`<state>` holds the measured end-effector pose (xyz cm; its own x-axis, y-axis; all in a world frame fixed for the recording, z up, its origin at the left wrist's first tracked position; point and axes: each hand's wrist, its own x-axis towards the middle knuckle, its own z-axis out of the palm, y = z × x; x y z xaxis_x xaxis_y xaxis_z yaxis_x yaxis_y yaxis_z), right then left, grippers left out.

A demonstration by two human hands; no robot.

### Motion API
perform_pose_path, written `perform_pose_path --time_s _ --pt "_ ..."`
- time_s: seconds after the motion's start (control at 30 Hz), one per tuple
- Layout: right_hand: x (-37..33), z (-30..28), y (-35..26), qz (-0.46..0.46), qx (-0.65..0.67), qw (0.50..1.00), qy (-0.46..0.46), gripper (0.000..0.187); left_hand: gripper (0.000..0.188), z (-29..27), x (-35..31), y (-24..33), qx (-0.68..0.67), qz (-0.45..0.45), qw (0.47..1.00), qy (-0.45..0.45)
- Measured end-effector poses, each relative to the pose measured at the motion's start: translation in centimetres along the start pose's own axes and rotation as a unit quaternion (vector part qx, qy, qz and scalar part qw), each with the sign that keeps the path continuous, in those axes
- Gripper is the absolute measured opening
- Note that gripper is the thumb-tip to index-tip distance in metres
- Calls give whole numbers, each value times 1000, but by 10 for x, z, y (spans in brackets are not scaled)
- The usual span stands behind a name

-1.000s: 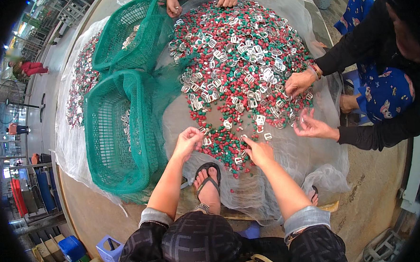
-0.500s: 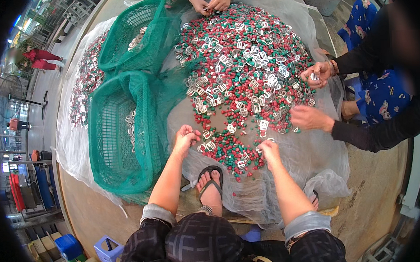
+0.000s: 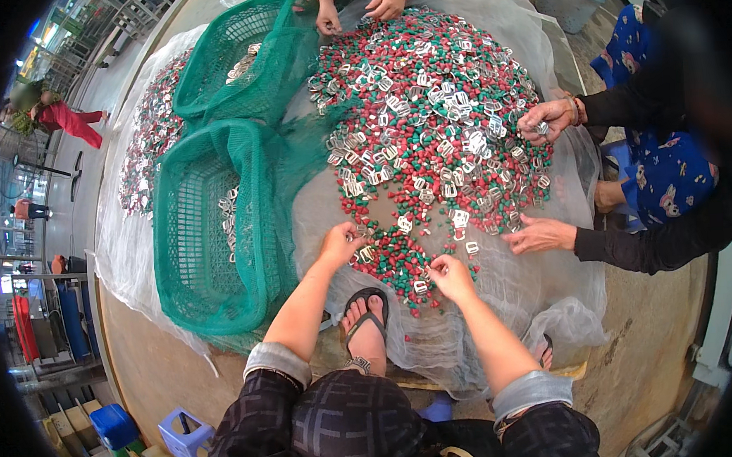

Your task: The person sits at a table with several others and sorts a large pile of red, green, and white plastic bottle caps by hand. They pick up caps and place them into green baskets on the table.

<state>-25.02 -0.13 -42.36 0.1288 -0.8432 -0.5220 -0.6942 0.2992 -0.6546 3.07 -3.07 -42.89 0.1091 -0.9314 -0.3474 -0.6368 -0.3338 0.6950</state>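
A wide pile of small red and green pellet-like pieces [image 3: 401, 264], mixed with flat silvery slotted buckles [image 3: 472, 247], spreads over pale netting. At the near left edge of the pile is my left hand [image 3: 339, 246], its fingers pinched together beside some buckles. My right hand [image 3: 453, 278] reaches into the near part of the pile, thumb and fingertips closed close to a buckle [image 3: 420, 287]. Whatever lies between the fingers of either hand is too small to make out.
Left of the pile stand two green baskets [image 3: 163, 264] draped with green mesh, buckles inside. A second pile [image 3: 143, 170] lies beyond them. Co-workers' hands work at the right [image 3: 542, 234] and far edge [image 3: 387, 2]. My sandalled foot [image 3: 366, 328] rests on the near netting.
My left hand has shifted right toward the pile. My right hand has moved left, leaving a buckle uncovered where it was. The far co-worker's hands have parted; the right co-worker's nearer hand has opened.
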Motion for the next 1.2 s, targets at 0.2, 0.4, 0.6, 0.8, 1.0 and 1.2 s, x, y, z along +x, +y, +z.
perform_pose_path --time_s 0.2,0.4,0.6,0.8,1.0,1.2 --pt "-26 -6 -27 -57 -154 986 28 30 18 -34 -21 11 -455 -63 885 -77" --pt "-17 -4 -21 -80 -198 977 -4 32 20 -43 -34 1 -443 -101 888 -75" --pt "-22 -3 -26 -80 -177 981 13 29 26 -27 -50 -16 43 -28 999 -12" --pt "-19 2 -27 -109 -229 967 -3 25 25 -13 -52 -25 69 19 997 23" --pt "-20 -2 -19 -68 -193 979 7 26 23 -13 -48 -1 35 12 999 -3" --pt "-27 -10 -32 -101 -166 981 11 31 27 -9 -43 -11 -28 0 1000 -5"
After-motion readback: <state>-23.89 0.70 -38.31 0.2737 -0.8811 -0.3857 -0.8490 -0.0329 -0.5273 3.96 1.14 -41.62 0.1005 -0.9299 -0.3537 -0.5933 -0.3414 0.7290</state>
